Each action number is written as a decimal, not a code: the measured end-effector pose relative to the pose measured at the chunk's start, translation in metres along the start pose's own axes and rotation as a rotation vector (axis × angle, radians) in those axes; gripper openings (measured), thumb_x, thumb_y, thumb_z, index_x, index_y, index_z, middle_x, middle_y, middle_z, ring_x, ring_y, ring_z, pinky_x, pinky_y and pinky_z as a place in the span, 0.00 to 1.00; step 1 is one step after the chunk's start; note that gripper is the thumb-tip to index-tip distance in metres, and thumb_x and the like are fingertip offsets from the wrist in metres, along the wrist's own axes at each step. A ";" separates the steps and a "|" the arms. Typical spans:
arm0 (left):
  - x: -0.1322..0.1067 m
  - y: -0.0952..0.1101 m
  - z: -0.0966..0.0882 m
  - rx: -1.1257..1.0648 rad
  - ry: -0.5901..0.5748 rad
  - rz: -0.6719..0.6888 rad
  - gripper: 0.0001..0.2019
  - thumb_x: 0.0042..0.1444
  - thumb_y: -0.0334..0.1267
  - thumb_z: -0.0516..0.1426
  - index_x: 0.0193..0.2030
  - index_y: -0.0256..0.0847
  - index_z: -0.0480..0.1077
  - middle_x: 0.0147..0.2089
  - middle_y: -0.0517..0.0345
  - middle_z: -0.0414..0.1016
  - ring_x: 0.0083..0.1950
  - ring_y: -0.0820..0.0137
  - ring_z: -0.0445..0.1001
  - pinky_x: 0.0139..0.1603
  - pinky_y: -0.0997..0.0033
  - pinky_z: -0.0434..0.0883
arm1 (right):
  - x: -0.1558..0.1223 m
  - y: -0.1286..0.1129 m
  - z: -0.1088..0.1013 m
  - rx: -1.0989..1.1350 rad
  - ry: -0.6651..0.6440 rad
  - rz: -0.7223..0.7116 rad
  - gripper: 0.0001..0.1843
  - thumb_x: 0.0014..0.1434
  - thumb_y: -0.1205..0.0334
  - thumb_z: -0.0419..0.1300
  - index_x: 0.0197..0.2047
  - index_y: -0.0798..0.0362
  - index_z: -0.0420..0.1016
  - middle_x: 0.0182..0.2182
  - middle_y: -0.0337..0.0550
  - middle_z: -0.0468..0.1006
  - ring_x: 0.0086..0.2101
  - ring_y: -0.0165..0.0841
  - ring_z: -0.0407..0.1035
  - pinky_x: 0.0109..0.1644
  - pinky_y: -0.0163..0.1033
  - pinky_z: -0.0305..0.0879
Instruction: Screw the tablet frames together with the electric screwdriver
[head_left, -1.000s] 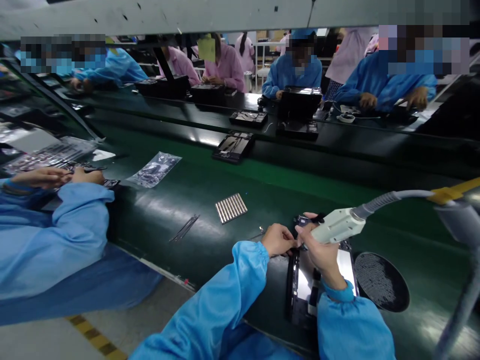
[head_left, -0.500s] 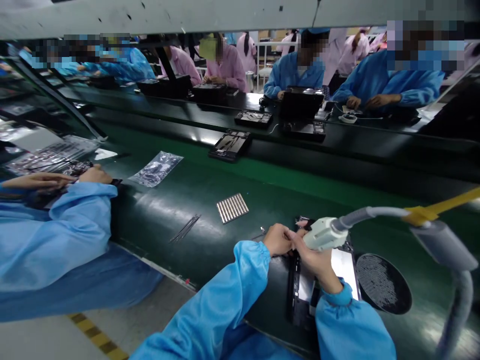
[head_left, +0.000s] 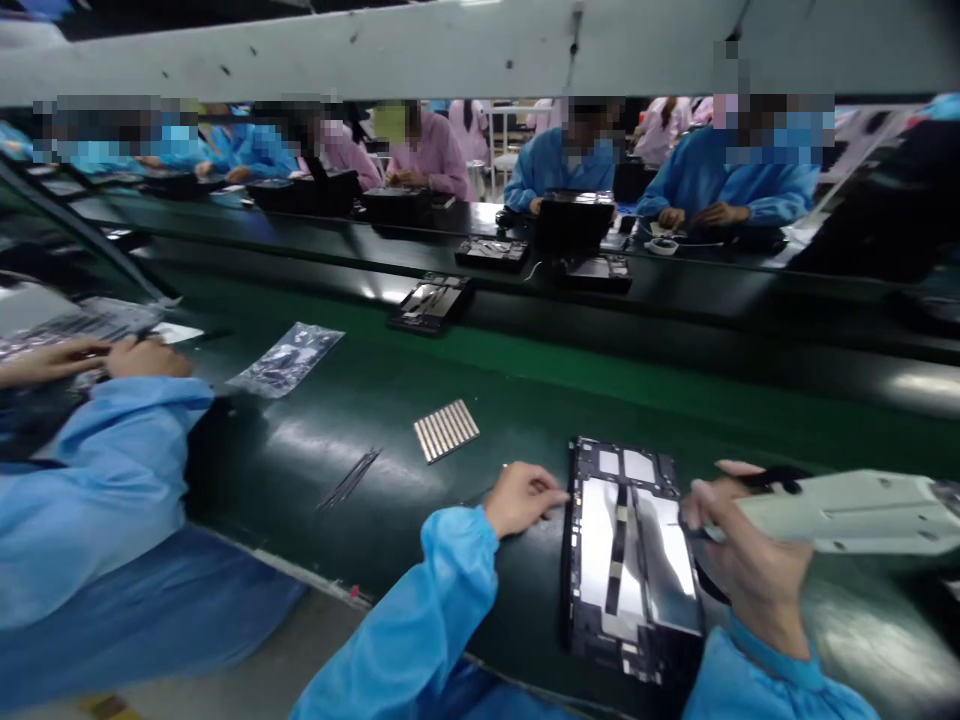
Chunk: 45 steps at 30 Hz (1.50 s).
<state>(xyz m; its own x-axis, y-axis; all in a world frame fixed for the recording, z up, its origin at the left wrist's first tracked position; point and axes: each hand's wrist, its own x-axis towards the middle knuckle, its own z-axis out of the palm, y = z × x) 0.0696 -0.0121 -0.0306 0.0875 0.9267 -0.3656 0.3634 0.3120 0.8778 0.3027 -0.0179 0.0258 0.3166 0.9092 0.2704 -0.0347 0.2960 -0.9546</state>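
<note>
An opened black tablet [head_left: 630, 550] with silvery inner panels lies on the green belt [head_left: 525, 400] in front of me. My left hand [head_left: 521, 497] rests on the belt with its fingertips at the tablet's left edge, fingers curled, nothing visibly in them. My right hand [head_left: 742, 560] grips a pale grey electric screwdriver [head_left: 840, 512], held off the tablet's right side and lying nearly level.
A strip of silver bars [head_left: 446, 430] and thin tweezers [head_left: 349, 480] lie left of my hand. A plastic bag [head_left: 289, 358] sits farther left. A co-worker's blue sleeve [head_left: 97, 470] is at my left. Other workers and black trays [head_left: 431, 303] line the far side.
My right hand drew the screwdriver away from the tablet's top-left corner to its right side. The left hand stayed at the left edge. The view shifted, now showing the whole tablet.
</note>
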 end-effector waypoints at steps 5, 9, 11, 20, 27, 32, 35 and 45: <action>-0.015 -0.019 -0.039 0.578 0.454 0.143 0.15 0.51 0.44 0.63 0.43 0.40 0.75 0.45 0.52 0.76 0.39 0.65 0.76 0.42 0.66 0.71 | 0.001 0.010 -0.066 -0.094 0.175 -0.010 0.21 0.43 0.60 0.73 0.36 0.52 0.67 0.13 0.30 0.70 0.15 0.31 0.64 0.24 0.38 0.62; -0.007 -0.022 -0.047 0.681 0.352 0.181 0.09 0.51 0.44 0.62 0.35 0.41 0.75 0.39 0.56 0.75 0.32 0.68 0.72 0.37 0.68 0.68 | 0.001 0.031 -0.079 -0.181 0.251 -0.030 0.20 0.45 0.57 0.71 0.35 0.52 0.65 0.13 0.30 0.70 0.15 0.31 0.65 0.27 0.40 0.63; -0.003 -0.022 -0.047 0.642 0.317 0.200 0.08 0.49 0.44 0.62 0.31 0.42 0.74 0.33 0.59 0.75 0.30 0.69 0.71 0.34 0.70 0.67 | 0.001 0.039 -0.077 -0.183 0.251 -0.024 0.19 0.46 0.57 0.70 0.35 0.52 0.65 0.13 0.30 0.70 0.16 0.32 0.65 0.27 0.41 0.63; 0.001 -0.018 -0.055 0.448 0.155 0.173 0.13 0.43 0.49 0.62 0.28 0.40 0.76 0.21 0.62 0.72 0.25 0.70 0.69 0.28 0.72 0.64 | 0.003 0.047 -0.061 -0.129 0.184 -0.009 0.17 0.47 0.58 0.68 0.36 0.51 0.65 0.13 0.31 0.70 0.15 0.32 0.65 0.27 0.42 0.67; -0.003 -0.014 -0.051 0.619 0.180 0.297 0.10 0.48 0.46 0.59 0.24 0.41 0.73 0.23 0.61 0.72 0.25 0.70 0.69 0.30 0.71 0.64 | 0.004 0.051 -0.057 -0.114 0.172 -0.011 0.16 0.48 0.59 0.68 0.36 0.52 0.66 0.13 0.30 0.70 0.15 0.31 0.64 0.26 0.41 0.67; -0.004 -0.027 -0.048 0.618 0.253 0.342 0.13 0.50 0.48 0.58 0.25 0.41 0.71 0.23 0.61 0.71 0.25 0.70 0.68 0.30 0.72 0.65 | 0.005 0.053 -0.056 -0.103 0.163 -0.014 0.16 0.48 0.60 0.67 0.36 0.52 0.66 0.13 0.30 0.70 0.15 0.31 0.64 0.25 0.41 0.66; -0.004 -0.031 -0.048 0.605 0.269 0.349 0.14 0.51 0.49 0.57 0.24 0.41 0.70 0.22 0.61 0.70 0.24 0.70 0.68 0.29 0.72 0.64 | 0.005 0.052 -0.054 -0.100 0.164 -0.014 0.16 0.48 0.59 0.68 0.36 0.52 0.66 0.13 0.30 0.70 0.15 0.32 0.64 0.25 0.41 0.66; -0.004 -0.028 -0.049 0.566 0.258 0.307 0.14 0.49 0.50 0.58 0.25 0.41 0.71 0.21 0.62 0.70 0.24 0.71 0.67 0.28 0.72 0.63 | 0.004 0.049 -0.052 -0.086 0.138 0.001 0.18 0.47 0.56 0.68 0.37 0.51 0.66 0.13 0.30 0.69 0.14 0.32 0.64 0.23 0.41 0.65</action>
<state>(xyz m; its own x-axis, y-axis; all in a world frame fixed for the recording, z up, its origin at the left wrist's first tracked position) 0.0133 -0.0139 -0.0388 0.0662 0.9976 0.0201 0.7918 -0.0648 0.6073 0.3513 -0.0144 -0.0261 0.4437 0.8590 0.2552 0.0441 0.2636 -0.9636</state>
